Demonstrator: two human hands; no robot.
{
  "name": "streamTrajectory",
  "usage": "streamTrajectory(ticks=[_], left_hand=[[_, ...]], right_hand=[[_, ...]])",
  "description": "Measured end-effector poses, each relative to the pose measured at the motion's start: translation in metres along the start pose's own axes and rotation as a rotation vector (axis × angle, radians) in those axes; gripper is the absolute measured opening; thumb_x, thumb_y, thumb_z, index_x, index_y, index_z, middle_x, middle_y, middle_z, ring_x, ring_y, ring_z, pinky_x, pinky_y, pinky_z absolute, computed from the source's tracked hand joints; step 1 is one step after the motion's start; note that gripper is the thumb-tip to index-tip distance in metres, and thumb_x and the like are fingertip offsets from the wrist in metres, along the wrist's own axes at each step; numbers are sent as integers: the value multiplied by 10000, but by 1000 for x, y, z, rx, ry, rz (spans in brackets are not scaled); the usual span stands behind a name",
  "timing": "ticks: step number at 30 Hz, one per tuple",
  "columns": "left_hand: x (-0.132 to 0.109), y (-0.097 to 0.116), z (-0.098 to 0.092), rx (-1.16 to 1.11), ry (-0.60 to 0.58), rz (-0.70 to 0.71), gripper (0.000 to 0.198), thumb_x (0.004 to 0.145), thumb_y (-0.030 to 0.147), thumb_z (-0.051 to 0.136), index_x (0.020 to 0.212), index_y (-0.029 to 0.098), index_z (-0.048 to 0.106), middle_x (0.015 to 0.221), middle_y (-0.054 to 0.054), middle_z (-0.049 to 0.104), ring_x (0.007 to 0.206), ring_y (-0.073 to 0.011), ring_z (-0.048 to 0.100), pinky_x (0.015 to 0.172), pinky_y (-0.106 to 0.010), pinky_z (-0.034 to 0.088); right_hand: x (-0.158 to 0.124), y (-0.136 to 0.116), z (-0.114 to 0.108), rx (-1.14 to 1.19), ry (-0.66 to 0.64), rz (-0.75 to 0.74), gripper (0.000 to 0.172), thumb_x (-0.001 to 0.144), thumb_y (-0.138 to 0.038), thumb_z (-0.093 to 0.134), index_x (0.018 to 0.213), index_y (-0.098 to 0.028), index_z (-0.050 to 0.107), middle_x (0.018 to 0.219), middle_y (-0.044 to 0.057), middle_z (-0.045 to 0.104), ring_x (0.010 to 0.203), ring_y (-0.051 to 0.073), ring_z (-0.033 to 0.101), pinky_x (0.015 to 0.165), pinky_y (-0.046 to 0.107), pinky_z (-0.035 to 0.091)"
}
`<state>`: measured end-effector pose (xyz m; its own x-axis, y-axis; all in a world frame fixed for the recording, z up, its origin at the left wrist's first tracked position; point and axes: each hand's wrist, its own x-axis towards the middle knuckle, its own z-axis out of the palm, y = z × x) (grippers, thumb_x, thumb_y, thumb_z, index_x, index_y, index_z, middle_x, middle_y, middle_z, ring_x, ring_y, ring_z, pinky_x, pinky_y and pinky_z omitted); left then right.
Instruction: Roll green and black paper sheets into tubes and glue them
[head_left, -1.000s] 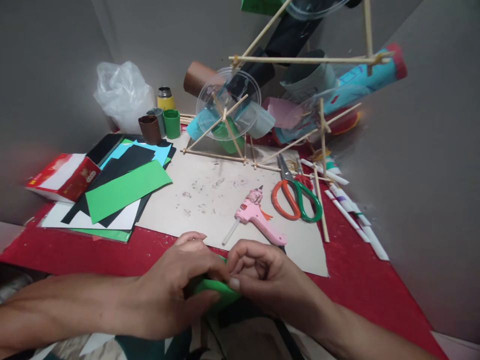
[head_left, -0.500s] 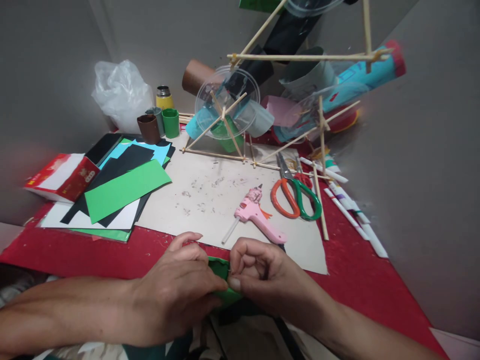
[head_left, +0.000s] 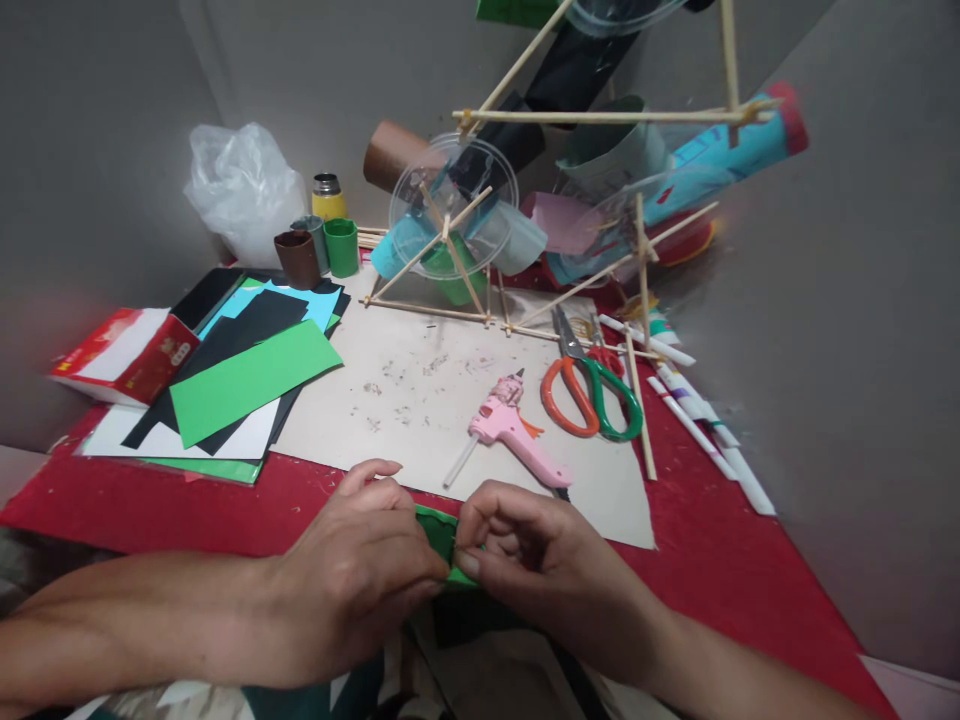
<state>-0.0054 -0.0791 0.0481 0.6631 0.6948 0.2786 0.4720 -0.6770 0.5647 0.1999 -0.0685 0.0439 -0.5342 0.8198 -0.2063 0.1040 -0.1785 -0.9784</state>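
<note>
Between my hands, near the table's front edge, is a piece of green paper (head_left: 437, 532) bent into a hollow shape, its inside dark. My left hand (head_left: 360, 575) grips it from the left, thumb side toward the paper's near edge, with one finger raised off it. My right hand (head_left: 525, 560) pinches the right part between thumb and curled fingers. Both sets of fingertips meet close together at the near rim. Much of the paper is hidden behind the hands. Just beyond them lies a pink glue gun (head_left: 514, 430) with a clear glue stick in its back.
Scissors (head_left: 592, 400) with orange and green handles lie right of the glue gun. A stick frame (head_left: 427, 310) with plastic discs and paper tubes stands behind. Coloured sheets (head_left: 255, 380), a red box (head_left: 124, 355), paper cups (head_left: 342, 247) and a plastic bag (head_left: 244, 190) occupy the left.
Both hands have shifted very slightly, still holding the green paper, and the fingertips at its near rim moved a little left. Things on the table stay where they were.
</note>
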Motion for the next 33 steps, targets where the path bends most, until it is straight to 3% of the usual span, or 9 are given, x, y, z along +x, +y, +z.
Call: streamTrajectory(ticks=[3, 6, 9, 18, 23, 28, 33], left_hand=[[1, -3, 0, -27, -2, -34, 151, 890, 155, 529, 803, 218, 635, 707, 31, 612, 731, -130, 517, 996, -378, 290], [3, -6, -3, -90, 8, -70, 125, 879, 174, 549, 798, 212, 636, 704, 23, 577, 743, -138, 528, 962, -377, 321], [5, -8, -6, -156, 22, -77, 98, 861, 161, 559, 816, 198, 638, 694, 25, 560, 729, -134, 531, 962, -386, 320], [5, -9, -4, -224, 11, -72, 92, 860, 154, 571, 795, 195, 621, 698, 29, 562, 727, -128, 518, 934, -364, 319], [7, -7, -7, -232, -30, -46, 96, 873, 152, 558, 794, 191, 597, 722, 30, 580, 759, -132, 513, 923, -341, 318], [9, -6, -9, -143, -39, -23, 53, 878, 201, 593, 832, 201, 618, 837, 26, 632, 872, -145, 519, 1055, -400, 208], [6, -8, -10, -79, -23, 22, 92, 899, 195, 559, 850, 206, 637, 808, 27, 634, 865, -141, 511, 1096, -440, 160]], right_hand=[[-6, 1, -6, -317, 47, -272, 17, 834, -203, 624, 847, -199, 614, 575, -51, 471, 480, 79, 401, 422, 194, 320], [-9, 5, -11, -575, 78, -567, 178, 824, -155, 650, 987, -226, 639, 823, 29, 629, 656, 124, 578, 554, 228, 463], [-9, 8, -11, -751, 97, -665, 197, 837, -142, 639, 1011, -233, 637, 836, 18, 633, 665, 114, 601, 564, 218, 465], [-7, 7, -7, -853, 71, -688, 87, 894, -152, 561, 914, -188, 637, 713, 6, 620, 596, 111, 557, 537, 229, 403], [-6, 9, -6, -851, 3, -655, 193, 906, -130, 478, 802, -194, 627, 671, 6, 596, 573, 112, 513, 517, 230, 359], [-6, 9, -8, -797, -66, -615, 202, 905, -109, 453, 774, -177, 591, 708, 26, 581, 641, 134, 521, 564, 247, 364], [-4, 12, -10, -782, -27, -606, 155, 927, -178, 502, 804, -183, 595, 715, 12, 569, 646, 130, 526, 577, 247, 365]])
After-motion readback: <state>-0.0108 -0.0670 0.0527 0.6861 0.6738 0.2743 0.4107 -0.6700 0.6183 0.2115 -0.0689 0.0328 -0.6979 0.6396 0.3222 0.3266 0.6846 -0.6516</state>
